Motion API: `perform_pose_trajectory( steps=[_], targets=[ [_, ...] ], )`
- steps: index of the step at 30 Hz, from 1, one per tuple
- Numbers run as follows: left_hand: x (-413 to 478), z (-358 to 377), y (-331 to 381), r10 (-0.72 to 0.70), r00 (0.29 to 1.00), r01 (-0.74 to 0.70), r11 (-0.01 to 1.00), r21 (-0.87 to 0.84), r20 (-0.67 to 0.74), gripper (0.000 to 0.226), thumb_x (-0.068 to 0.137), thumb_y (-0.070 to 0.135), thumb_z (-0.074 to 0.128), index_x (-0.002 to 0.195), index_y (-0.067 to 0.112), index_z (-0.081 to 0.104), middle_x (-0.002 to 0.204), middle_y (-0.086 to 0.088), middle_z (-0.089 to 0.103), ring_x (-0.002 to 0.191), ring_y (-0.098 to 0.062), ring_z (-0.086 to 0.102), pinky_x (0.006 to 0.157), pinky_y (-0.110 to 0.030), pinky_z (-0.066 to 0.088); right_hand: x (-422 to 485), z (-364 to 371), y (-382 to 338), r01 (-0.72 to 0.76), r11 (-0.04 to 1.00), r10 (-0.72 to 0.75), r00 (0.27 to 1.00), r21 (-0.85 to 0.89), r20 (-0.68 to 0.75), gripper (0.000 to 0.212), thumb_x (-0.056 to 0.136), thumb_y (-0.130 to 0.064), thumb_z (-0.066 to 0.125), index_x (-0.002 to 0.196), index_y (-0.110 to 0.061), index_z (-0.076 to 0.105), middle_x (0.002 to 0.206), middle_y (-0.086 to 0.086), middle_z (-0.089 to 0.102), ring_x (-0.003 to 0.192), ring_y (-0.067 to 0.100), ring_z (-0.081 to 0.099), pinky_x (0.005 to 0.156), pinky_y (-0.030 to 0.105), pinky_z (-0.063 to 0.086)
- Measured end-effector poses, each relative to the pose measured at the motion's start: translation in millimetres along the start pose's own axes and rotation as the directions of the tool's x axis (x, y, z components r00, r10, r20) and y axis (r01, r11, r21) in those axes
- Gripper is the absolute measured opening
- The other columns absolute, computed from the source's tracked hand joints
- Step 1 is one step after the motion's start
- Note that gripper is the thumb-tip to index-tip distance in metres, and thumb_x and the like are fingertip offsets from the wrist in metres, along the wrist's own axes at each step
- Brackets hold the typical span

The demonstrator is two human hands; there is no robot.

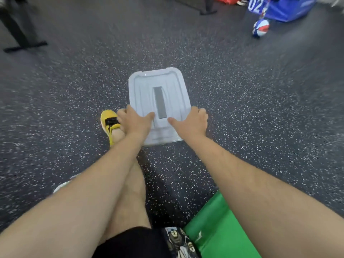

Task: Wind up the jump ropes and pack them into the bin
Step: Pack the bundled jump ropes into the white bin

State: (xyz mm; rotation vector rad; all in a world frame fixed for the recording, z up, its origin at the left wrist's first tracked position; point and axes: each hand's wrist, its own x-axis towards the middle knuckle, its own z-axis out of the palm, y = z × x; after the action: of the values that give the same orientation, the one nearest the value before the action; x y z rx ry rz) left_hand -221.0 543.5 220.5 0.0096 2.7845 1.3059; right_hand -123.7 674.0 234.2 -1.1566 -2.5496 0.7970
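Pale grey translucent plastic bin (pixel 149 86), lid on, flat on speckled dark rubber floor (pixel 242 108) just ahead of yellow shoe (pixel 108 123). Left hand (pixel 135 121) and right hand (pixel 191 121) gripping opposite near edges, thumbs over lid, fingers curled down sides — likely to steady or unclip. No jump ropes visible.

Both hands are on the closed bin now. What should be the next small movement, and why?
Probably lift the lid off. The left hand and right hand grip its two side edges, thumbs on top; the bin is still covered, and no jump rope shows in view.
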Motion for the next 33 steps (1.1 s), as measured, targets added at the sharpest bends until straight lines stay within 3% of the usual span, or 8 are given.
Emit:
perform_pose_trajectory(
  steps=[6, 9, 12, 18, 24, 30, 33],
  targets=[
    [-11, -132, -31, -0.012, 0.982, 0.016, 1.000, 0.020, -0.189, 0.069, 0.076, 0.047, 0.082, 0.125, 0.009, 0.052, 0.138, -0.012, 0.039, 0.129, -0.033, 0.038, 0.107, -0.048, 0.036, -73, 9, -97, 0.129, 0.991, -0.130, 0.988, 0.017, 0.084, 0.095, 0.070, -0.071, 0.070, 0.133, -0.006, 0.042, 0.135, 0.012, 0.041, 0.127, 0.030, 0.038, 0.106, 0.041, 0.037],
    [-31, -180, -80, -0.071, 0.974, 0.083, 0.996, 0.045, -0.214, 0.074, 0.076, 0.048, 0.083, 0.130, 0.011, 0.048, 0.140, -0.011, 0.037, 0.131, -0.031, 0.035, 0.109, -0.049, 0.035, -123, 34, -125, 0.166, 0.986, -0.164, 0.971, 0.005, 0.171, 0.102, 0.066, -0.074, 0.071, 0.137, -0.008, 0.039, 0.138, 0.012, 0.039, 0.130, 0.031, 0.037, 0.107, 0.042, 0.037],
    [-56, -204, -139, -0.144, 0.968, 0.158, 0.986, 0.053, -0.205, 0.078, 0.076, 0.047, 0.083, 0.134, 0.011, 0.046, 0.142, -0.011, 0.035, 0.132, -0.032, 0.034, 0.110, -0.049, 0.034, -170, 68, -136, 0.173, 0.978, -0.131, 0.943, -0.113, 0.305, 0.117, 0.061, -0.080, 0.070, 0.143, -0.006, 0.032, 0.144, 0.016, 0.036, 0.133, 0.033, 0.036, 0.111, 0.043, 0.035],
    [-117, -195, -252, -0.338, 0.934, 0.353, 0.924, 0.144, -0.116, 0.083, 0.074, 0.047, 0.086, 0.136, 0.011, 0.045, 0.144, -0.012, 0.034, 0.131, -0.033, 0.036, 0.109, -0.046, 0.036, -242, 135, -103, 0.100, 0.960, 0.055, 0.846, -0.260, 0.531, 0.121, 0.055, -0.075, 0.079, 0.143, -0.008, 0.032, 0.145, 0.013, 0.033, 0.135, 0.031, 0.036, 0.101, 0.042, 0.042],
    [-150, -168, -310, -0.444, 0.896, 0.437, 0.881, 0.178, -0.001, 0.091, 0.070, 0.053, 0.086, 0.139, 0.017, 0.041, 0.137, -0.007, 0.035, 0.126, -0.027, 0.035, 0.108, -0.042, 0.038, -276, 172, -73, 0.090, 0.916, 0.154, 0.821, -0.390, 0.550, 0.119, 0.056, -0.071, 0.082, 0.142, -0.008, 0.030, 0.144, 0.013, 0.033, 0.133, 0.029, 0.038, 0.099, 0.041, 0.044],
    [-160, -157, -328, -0.461, 0.887, 0.446, 0.871, 0.206, 0.030, 0.093, 0.071, 0.054, 0.085, 0.144, 0.019, 0.038, 0.144, -0.008, 0.033, 0.128, -0.028, 0.037, 0.106, -0.047, 0.043, -284, 182, -60, 0.118, 0.895, 0.167, 0.804, -0.430, 0.570, 0.120, 0.062, -0.071, 0.079, 0.146, -0.007, 0.022, 0.148, 0.016, 0.029, 0.135, 0.032, 0.035, 0.097, 0.044, 0.046],
    [-160, -156, -325, -0.431, 0.902, 0.412, 0.873, 0.260, 0.018, 0.096, 0.073, 0.058, 0.081, 0.146, 0.016, 0.035, 0.148, -0.009, 0.032, 0.133, -0.028, 0.034, 0.111, -0.045, 0.037, -280, 181, -58, 0.113, 0.895, 0.181, 0.792, -0.431, 0.583, 0.119, 0.063, -0.070, 0.078, 0.147, -0.007, 0.022, 0.149, 0.016, 0.032, 0.135, 0.032, 0.037, 0.099, 0.045, 0.045]
  ],
)
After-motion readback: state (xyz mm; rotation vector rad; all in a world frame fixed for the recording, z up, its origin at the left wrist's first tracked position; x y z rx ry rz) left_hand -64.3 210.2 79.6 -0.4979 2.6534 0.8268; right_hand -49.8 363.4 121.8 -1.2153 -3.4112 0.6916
